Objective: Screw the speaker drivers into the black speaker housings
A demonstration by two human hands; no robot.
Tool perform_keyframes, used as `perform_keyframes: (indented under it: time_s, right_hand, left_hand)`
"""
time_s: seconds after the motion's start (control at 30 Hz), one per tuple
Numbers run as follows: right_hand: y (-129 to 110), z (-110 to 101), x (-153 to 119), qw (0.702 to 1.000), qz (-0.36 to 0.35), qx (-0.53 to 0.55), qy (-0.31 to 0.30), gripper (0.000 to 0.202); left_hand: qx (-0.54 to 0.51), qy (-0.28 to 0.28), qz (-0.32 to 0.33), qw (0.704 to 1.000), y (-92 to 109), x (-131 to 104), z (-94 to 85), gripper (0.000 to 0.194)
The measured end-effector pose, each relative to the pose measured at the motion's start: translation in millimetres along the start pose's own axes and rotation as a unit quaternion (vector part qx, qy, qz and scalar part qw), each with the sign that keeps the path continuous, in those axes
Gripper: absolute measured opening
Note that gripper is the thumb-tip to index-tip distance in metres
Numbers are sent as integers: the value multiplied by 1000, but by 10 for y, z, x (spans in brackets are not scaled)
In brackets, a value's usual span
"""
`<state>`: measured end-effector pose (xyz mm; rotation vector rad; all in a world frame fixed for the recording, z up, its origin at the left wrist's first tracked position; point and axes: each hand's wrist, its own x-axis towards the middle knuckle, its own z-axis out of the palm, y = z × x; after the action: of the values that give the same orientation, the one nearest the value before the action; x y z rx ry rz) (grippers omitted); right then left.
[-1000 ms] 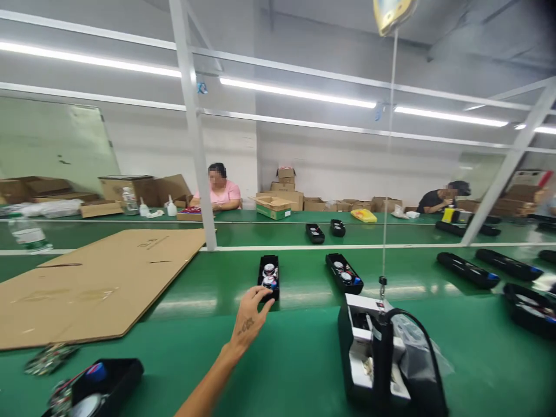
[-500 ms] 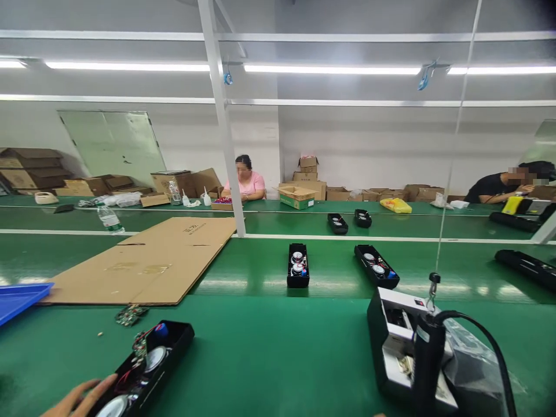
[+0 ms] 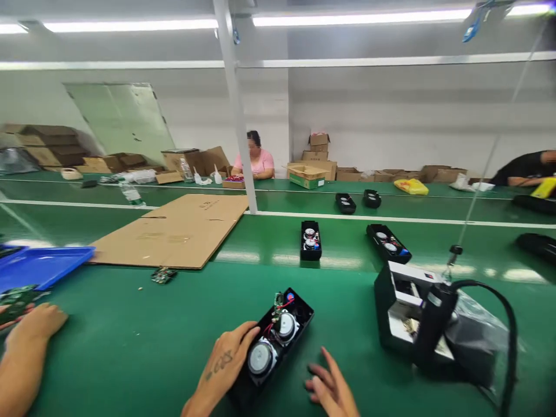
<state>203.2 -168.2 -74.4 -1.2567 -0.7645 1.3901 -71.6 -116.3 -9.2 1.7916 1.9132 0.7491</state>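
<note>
One black speaker casing [image 3: 277, 343] near centre on the table [image 3: 165, 359]: left hand [image 3: 226, 359] grips its left wall, right hand [image 3: 330, 385] half-spread beside it, empty. Likely positioning step; next calls for right-hand steadying.

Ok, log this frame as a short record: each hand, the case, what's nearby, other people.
left hand: gripping the black case by its side
right hand: off the case, fingers apart
case contents: two round speakers, circuit board, red wires
nearby: cardboard sheet, blue tray
others: co-worker's hand at far left; person in pink opposite
</note>
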Motion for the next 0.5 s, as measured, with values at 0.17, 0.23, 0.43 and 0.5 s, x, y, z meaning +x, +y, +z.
perform_keyframes:
  time_s: [0.17,0.23,0.43,0.5]
  right_hand:
    - [-92,90,47,997,-38,62,18,89]
    - [-315,-72,125,999,-34,17,-11,70]
    - [-1213,-313,484,913,-122,-344,-182,81]
    - [-1423,-233,619,862,-138,-426,-238,76]
  left_hand:
    - [-53,-40,62,996,478,-181,440,46]
    - [-84,-87,64,991,554,-222,412,46]
    - [-191,-117,0,975,443,-160,139,60]
    - [-184,-41,1,982,365,-144,100,57]
